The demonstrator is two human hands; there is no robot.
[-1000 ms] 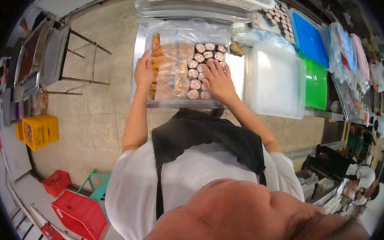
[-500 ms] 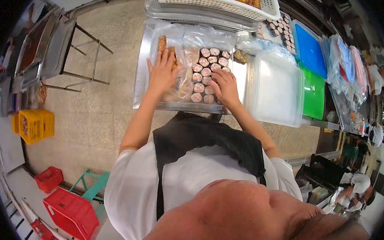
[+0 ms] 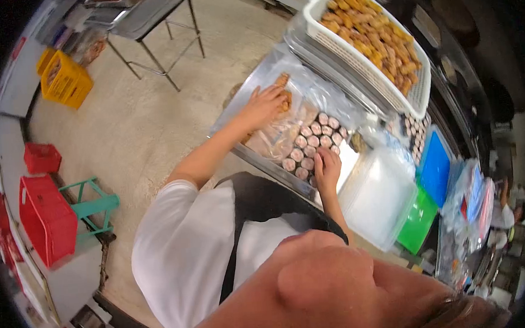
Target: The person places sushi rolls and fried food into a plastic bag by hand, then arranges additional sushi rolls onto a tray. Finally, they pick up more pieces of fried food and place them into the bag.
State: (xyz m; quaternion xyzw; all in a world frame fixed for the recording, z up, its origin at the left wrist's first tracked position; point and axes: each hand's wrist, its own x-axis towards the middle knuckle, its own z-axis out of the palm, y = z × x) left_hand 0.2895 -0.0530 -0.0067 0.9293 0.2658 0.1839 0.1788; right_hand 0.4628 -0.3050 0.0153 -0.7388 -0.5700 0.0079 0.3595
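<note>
My left hand (image 3: 265,108) lies over golden-brown fried pieces (image 3: 283,80) on the metal tray (image 3: 231,119), its fingers stretched across them. What is under the palm is hidden. Clear plastic sheeting (image 3: 271,140) covers part of the tray beside that hand. Rows of round black-edged rolls with pale pinkish-white faces (image 3: 313,141) stand close together between my two hands. At their right edge rests my right hand (image 3: 329,167), fingers apart and slightly bent, touching or just over the outer rolls; I see nothing held in it.
A white basket (image 3: 362,66) heaped with fried pieces stands beyond the tray. Clear plastic lids or boxes (image 3: 380,197), a green board (image 3: 418,220) and a blue board (image 3: 435,164) lie to the right. More rolls (image 3: 417,131) sit behind them. A metal table (image 3: 158,13) stands far left.
The whole view has turned and shifted, so the tray now appears slanted and further right, with more of the basket showing. My left hand stays by the fried pieces, my right by the rolls.
</note>
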